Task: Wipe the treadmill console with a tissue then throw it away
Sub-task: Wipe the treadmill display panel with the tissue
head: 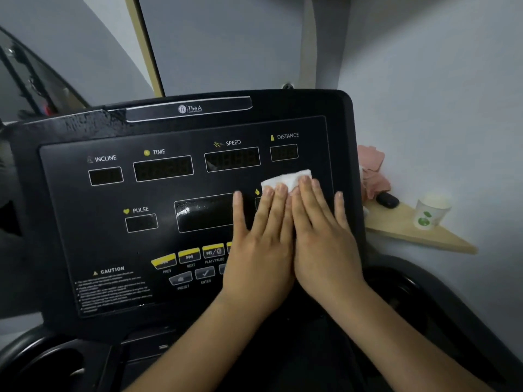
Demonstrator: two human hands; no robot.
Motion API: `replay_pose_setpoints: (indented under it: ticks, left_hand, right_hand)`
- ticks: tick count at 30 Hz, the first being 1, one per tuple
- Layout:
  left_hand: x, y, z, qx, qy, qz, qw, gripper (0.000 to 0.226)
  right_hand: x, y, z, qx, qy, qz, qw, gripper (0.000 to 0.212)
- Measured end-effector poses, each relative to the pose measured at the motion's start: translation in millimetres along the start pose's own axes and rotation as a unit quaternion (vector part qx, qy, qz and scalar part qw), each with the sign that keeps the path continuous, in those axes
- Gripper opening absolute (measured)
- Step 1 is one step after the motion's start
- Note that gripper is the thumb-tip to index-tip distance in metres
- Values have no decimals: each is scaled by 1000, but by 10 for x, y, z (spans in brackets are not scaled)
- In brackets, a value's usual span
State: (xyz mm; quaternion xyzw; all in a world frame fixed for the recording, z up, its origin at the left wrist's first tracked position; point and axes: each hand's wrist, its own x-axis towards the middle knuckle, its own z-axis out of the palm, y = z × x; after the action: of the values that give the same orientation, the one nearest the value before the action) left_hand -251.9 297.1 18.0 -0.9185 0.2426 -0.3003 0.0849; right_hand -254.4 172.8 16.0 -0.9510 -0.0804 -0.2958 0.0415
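Note:
The black treadmill console (119, 193) fills the middle of the view, with dark readouts labelled incline, time, speed, distance and pulse. A white folded tissue (285, 179) lies flat on the panel's right side, below the distance readout. My left hand (260, 239) and my right hand (319, 233) rest side by side, palms down, fingers stretched forward. The fingertips of both hands press on the tissue's near edge. Most of the tissue's lower part is hidden under my fingers.
A wooden corner shelf (418, 233) sits to the right of the console against the grey wall. On it stand a white paper cup (430, 210), a dark small object (387, 200) and a pink crumpled cloth (372, 171). Black cup holders (56, 363) flank the console's base.

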Motion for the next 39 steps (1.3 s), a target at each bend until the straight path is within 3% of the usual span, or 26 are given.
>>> replay_pose_setpoints:
  ticks: [4, 11, 16, 21, 28, 34, 39]
  left_hand:
    - [-430, 62, 85, -15, -38, 9, 999, 72]
    - [-69, -337, -107, 42, -28, -28, 998, 72]
    - [-658, -291, 13, 11, -61, -26, 998, 76]
    - [-392, -637, -112, 58, -42, -61, 996, 71]
    - [-959, -677, -11, -1, -58, -56, 997, 77]
    - [-677, -1104, -183, 48, -61, -93, 993, 70]
    - [-1195, -993, -27, -5, -65, -92, 994, 77]
  right_hand:
    - [-369, -152, 120, 11, -19, -25, 999, 63]
    - [213, -297, -76, 5, -20, -29, 999, 61]
    - [-262, -459, 96, 8, -31, -83, 996, 68]
    - [195, -624, -60, 3, -30, -76, 997, 68]
    - [-215, -929, 83, 38, -41, -101, 993, 75]
    - [332, -1150, -58, 3, -29, -100, 995, 67]
    - [-104, -1315, 81, 43, -41, -135, 989, 76]
